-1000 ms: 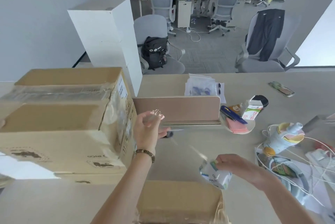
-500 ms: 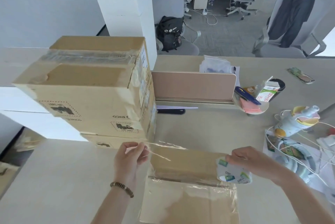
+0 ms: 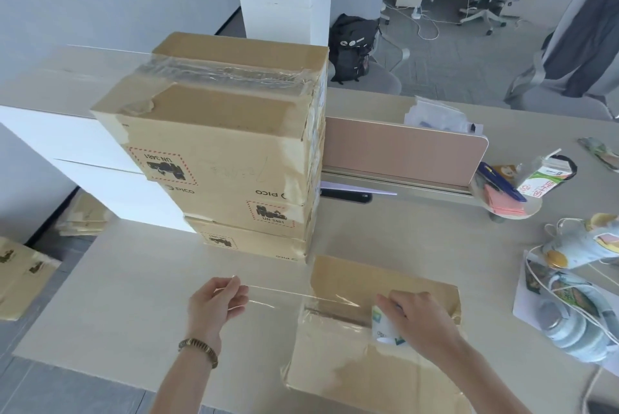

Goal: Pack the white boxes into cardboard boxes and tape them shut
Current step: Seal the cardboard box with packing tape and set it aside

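Black backpack (image 3: 351, 45); jacket (image 3: 589, 35); perhaps a headset (image 3: 569, 323).

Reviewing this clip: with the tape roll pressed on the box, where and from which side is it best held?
Grip the tape roll by its outer rim, from above and the right, as the right hand does. It stands on edge on the cardboard box, and the strip runs off leftward to the left hand, so the left side should probably stay free for it to unwind.
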A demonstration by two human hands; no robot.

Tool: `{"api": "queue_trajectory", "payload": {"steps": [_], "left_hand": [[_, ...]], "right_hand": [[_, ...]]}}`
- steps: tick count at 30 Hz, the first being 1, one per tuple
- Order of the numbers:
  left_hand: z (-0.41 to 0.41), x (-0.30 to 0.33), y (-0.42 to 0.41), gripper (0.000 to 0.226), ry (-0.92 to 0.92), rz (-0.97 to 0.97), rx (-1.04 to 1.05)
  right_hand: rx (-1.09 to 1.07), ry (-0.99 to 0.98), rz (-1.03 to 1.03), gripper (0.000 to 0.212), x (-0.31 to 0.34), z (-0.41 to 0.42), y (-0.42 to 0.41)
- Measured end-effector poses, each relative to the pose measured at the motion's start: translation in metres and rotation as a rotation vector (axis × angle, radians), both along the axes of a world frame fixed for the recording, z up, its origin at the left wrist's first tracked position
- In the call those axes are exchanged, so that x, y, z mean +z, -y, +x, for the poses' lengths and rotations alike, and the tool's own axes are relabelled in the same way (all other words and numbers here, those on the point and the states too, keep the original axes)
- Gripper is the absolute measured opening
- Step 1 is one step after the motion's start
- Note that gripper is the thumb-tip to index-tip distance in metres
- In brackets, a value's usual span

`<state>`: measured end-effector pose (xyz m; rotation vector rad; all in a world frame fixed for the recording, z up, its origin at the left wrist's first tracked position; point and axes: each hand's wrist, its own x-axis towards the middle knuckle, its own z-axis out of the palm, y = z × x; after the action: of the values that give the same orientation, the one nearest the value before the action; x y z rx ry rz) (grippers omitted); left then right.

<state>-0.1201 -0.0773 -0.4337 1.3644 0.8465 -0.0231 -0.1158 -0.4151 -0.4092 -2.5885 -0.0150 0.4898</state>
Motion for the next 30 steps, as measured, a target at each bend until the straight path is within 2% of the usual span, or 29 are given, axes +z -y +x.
{"api": "queue_trajectory", "payload": {"steps": [3,7,12,15,16,18,21,23,30], "left_hand": [[0.004,-0.02,-0.006,0.014,-0.034,0.026,-0.02],[0.003,-0.049,-0.01,0.015,-0.084,0.011,-0.044],[-0.005,-0.085,-0.004,0.012,-0.164,-0.083,-0.061],[-0.009,-0.108,0.006,0.009,-0.216,-0.121,-0.054],[-0.009,-0.116,0.01,0.01,-0.232,-0.132,-0.046],[-0.007,-0.128,0.019,0.01,-0.26,-0.146,-0.035],[-0.005,-0.145,0.034,0.01,-0.287,-0.142,-0.047],[-0.004,-0.154,0.043,0.01,-0.308,-0.14,-0.069],[-0.008,-0.173,0.078,0.01,-0.324,0.06,-0.261]], "right_hand": [[0.057,0.023,-0.167,0.05,-0.015,-0.003,-0.013],[0.002,0.067,-0.18,0.051,-0.031,-0.002,-0.011],[0.053,0.087,-0.173,0.051,-0.037,-0.002,-0.005],[0.108,0.115,-0.244,0.065,-0.042,-0.003,-0.003],[0.107,0.111,-0.247,0.065,-0.044,-0.003,-0.001],[0.088,0.088,-0.228,0.051,-0.045,-0.002,-0.001],[0.107,0.061,-0.235,0.053,-0.041,-0.001,-0.004],[0.098,0.053,-0.221,0.044,-0.04,-0.002,-0.005],[0.02,0.041,-0.179,0.05,-0.04,0.0,-0.004]]}}
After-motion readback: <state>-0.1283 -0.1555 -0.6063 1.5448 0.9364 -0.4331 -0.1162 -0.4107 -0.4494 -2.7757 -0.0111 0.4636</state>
